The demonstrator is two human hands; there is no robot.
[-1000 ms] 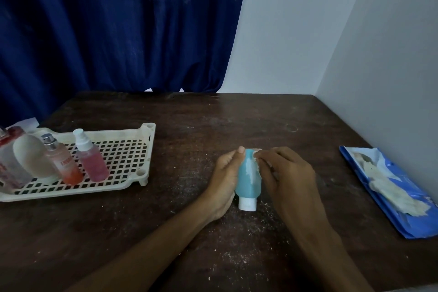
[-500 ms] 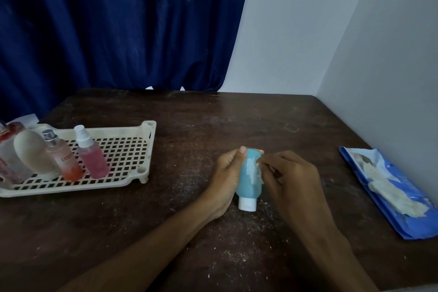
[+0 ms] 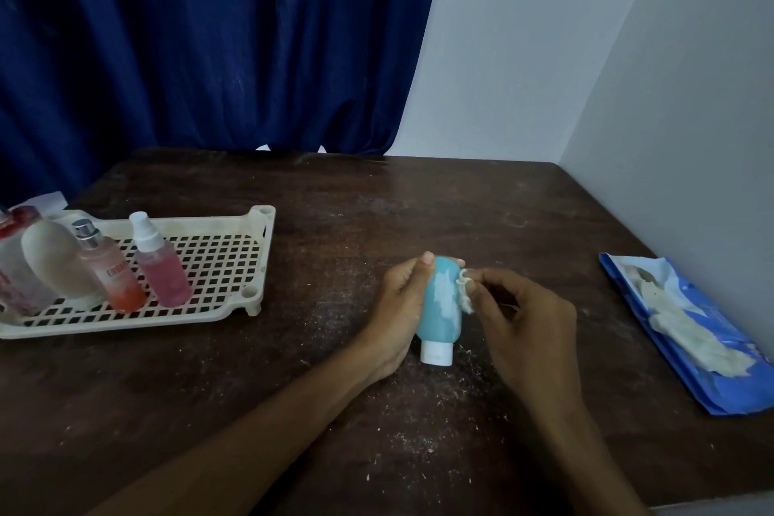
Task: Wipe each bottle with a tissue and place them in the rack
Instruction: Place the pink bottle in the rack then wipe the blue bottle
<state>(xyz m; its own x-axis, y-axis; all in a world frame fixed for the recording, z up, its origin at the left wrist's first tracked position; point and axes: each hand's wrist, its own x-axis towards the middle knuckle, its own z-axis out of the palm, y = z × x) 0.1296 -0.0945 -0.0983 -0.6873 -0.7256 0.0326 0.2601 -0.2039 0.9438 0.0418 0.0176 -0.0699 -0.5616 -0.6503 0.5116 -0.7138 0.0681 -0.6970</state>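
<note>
- We saw a cream rack (image 3: 234, 222) at the far left of the dark table (image 3: 419, 205), well apart from the hands.
- Four bottles stood upright in the rack's left part: a pink spray (image 3: 163, 268), an orange one (image 3: 111, 272) just beside it, a white one (image 3: 52, 260), and a clear one (image 3: 12, 264) cut off by the left edge.
- A blue pack (image 3: 678, 331) lay at the right by the wall (image 3: 670, 96), with a pale sheet spilling from its top.
- A blue curtain (image 3: 201, 42) hung behind the table, and pale crumbs dotted the wood near the hands.
- Nothing stood between the hands and the rack.
- The blue bottle (image 3: 439, 306) was near the middle of the table, with its white cap (image 3: 436, 353) towards us.
- Our left hand (image 3: 398, 306) gripped the bottle from the left, thumb at its far end and fingers curled behind it.
- Our right hand (image 3: 527, 318) pinched a small wad of tissue (image 3: 465, 293) in its fingertips against the bottle's upper right side.
- White smears showed on the bottle's face.
</note>
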